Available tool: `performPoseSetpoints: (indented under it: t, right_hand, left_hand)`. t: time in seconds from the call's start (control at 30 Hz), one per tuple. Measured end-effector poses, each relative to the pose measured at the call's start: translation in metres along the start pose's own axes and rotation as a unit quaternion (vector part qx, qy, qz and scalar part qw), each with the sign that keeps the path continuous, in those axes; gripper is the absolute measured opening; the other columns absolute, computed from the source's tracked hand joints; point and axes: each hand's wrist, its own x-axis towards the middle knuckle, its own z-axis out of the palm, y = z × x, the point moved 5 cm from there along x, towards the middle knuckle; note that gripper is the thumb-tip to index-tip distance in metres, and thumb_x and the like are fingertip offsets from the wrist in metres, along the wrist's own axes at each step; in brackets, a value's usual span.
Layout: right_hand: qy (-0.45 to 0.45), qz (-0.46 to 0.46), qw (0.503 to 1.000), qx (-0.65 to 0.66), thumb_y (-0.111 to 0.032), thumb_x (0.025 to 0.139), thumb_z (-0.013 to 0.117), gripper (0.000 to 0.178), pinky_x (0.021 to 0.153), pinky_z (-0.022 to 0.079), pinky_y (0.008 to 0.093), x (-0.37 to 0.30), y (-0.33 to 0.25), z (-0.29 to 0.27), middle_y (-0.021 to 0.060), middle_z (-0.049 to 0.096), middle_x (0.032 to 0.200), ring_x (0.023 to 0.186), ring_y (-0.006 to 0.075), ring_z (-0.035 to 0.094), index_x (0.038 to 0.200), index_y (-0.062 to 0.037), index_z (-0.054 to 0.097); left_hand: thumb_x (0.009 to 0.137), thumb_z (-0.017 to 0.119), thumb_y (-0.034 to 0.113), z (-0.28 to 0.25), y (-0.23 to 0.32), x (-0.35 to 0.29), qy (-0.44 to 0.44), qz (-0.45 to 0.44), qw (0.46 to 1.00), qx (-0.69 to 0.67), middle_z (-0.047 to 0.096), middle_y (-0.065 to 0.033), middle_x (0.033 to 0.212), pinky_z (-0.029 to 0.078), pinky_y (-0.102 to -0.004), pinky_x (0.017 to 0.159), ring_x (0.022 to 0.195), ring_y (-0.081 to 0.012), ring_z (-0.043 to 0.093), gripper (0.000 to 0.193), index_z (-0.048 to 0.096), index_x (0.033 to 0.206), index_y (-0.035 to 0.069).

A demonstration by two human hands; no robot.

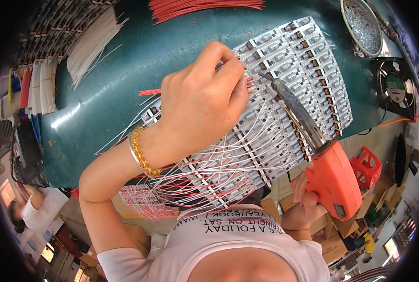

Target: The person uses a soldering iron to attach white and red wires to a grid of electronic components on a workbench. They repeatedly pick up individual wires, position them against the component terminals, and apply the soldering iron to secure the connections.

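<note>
My left hand (200,96) is closed over a panel of small circuit boards (329,77), its thumb and fingertips pinched together. Short red wires (149,92) stick out on both sides of this hand, held in its curled fingers. In my right hand (305,197) is an orange-red soldering gun (336,181), gripped by its handle. The gun's metal tip points up and left, just right of my left fingertips, over the boards. Many white and red wires (219,164) trail from the near left rows of the panel.
A green tabletop (125,84) carries red wires (204,8) at the far edge and white wires (94,40) at the left, near stacked board strips (61,30). Far right are a metal bowl (361,27) and a black fan (396,88). A red stool (367,167) stands beyond the table.
</note>
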Motion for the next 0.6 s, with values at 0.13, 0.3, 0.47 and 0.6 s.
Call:
performPoseSetpoints:
  t: [0.13, 0.3, 0.47, 0.6]
  right_hand:
    - [-0.027, -0.015, 0.998, 0.047, -0.054, 0.085, 0.069, 0.083, 0.040, 0.033, 0.0213, 0.006, -0.002, -0.002, -0.0022, 0.047, 0.052, 0.039, 0.0074, 0.042, 0.126, 0.0133, 0.044]
    - [-0.022, -0.025, 0.997, 0.064, -0.052, 0.086, 0.068, 0.081, 0.040, 0.032, 0.0206, 0.005, -0.001, -0.002, -0.0025, 0.046, 0.051, 0.038, 0.0071, 0.041, 0.127, 0.0136, 0.042]
    - [0.000, -0.011, 0.996, 0.084, -0.052, 0.086, 0.068, 0.080, 0.040, 0.033, 0.0211, 0.000, 0.006, -0.008, -0.0020, 0.047, 0.050, 0.038, 0.0075, 0.041, 0.125, 0.0134, 0.044]
    - [0.005, -0.013, 0.996, 0.086, -0.052, 0.086, 0.068, 0.080, 0.041, 0.034, 0.0217, 0.000, 0.008, -0.012, -0.0019, 0.046, 0.050, 0.039, 0.0079, 0.041, 0.125, 0.0136, 0.044]
  left_hand:
    - [0.076, 0.071, -0.001, 0.000, 0.000, 0.000, -0.006, -0.005, 1.000, -0.004, 0.062, -0.0059, 0.091, 0.051, -0.0275, 0.053, 0.063, -0.0173, 0.068, 0.010, 0.061, 0.076, 0.002]
    - [0.077, 0.070, 0.000, 0.000, 0.001, 0.000, -0.006, -0.004, 1.000, 0.005, 0.062, -0.0058, 0.091, 0.051, -0.0275, 0.053, 0.064, -0.0174, 0.069, 0.009, 0.061, 0.077, 0.002]
    - [0.077, 0.071, 0.000, -0.003, 0.003, 0.001, -0.008, -0.010, 1.000, 0.017, 0.061, -0.0074, 0.094, 0.051, -0.0277, 0.054, 0.065, -0.0171, 0.067, 0.008, 0.063, 0.078, 0.001]
    - [0.078, 0.071, 0.000, -0.010, 0.005, 0.002, -0.005, -0.017, 0.998, -0.059, 0.061, -0.0086, 0.097, 0.052, -0.0277, 0.056, 0.068, -0.0172, 0.066, 0.007, 0.065, 0.081, 0.000]
